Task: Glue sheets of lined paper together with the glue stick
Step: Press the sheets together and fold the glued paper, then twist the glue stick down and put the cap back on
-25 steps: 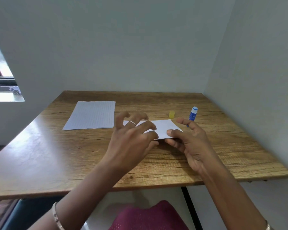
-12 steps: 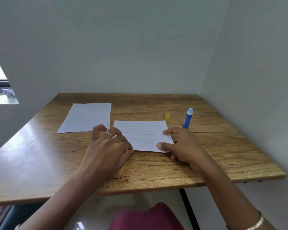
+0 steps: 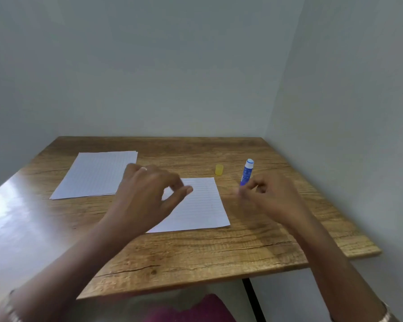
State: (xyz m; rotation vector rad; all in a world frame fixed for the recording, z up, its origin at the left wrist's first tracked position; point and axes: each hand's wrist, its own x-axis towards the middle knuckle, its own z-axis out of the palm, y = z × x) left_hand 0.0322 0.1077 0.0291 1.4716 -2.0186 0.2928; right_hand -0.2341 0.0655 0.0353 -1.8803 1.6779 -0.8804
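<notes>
Left hand (image 3: 147, 194) hovers above the left part of a single lined sheet (image 3: 200, 205), motion-blurred. Fingers loosely bent, thumb sticking out toward the right, nothing held in it. A pale ring (image 3: 144, 168) shows on one finger. Whether any fingertip touches the paper: cannot tell, blur.

Right hand (image 3: 270, 196) is to the right of that sheet, over bare wood, also blurred. Fingers curled inward, tips right at the bottom end of the glue stick (image 3: 247, 170). Cannot tell whether they touch or grip the stick; its lower end is partly hidden behind the fingers. The two hands are apart, the sheet's right half between them.

Single lined sheet lies flat on the table (image 3: 196, 256), near the middle, slightly skewed, its near-left corner hidden under the left forearm. Glue stick is blue and white, upright with a slight lean, uncapped, just beyond the sheet's far-right corner. Small yellow cap (image 3: 219, 169) stands on the table just left of the stick, near the sheet's far edge, apart from both.

Stack of lined sheets (image 3: 96, 174) lies flat at far left of the table, its right edge partly hidden by the left hand.

Table is wood grain, pushed into a corner of plain pale walls (image 3: 172, 66). Dark table leg (image 3: 254, 298) below the front edge. Magenta cloth (image 3: 196, 307) at bottom centre. Bracelet (image 3: 385, 318) on the right wrist at the bottom edge of the view.
</notes>
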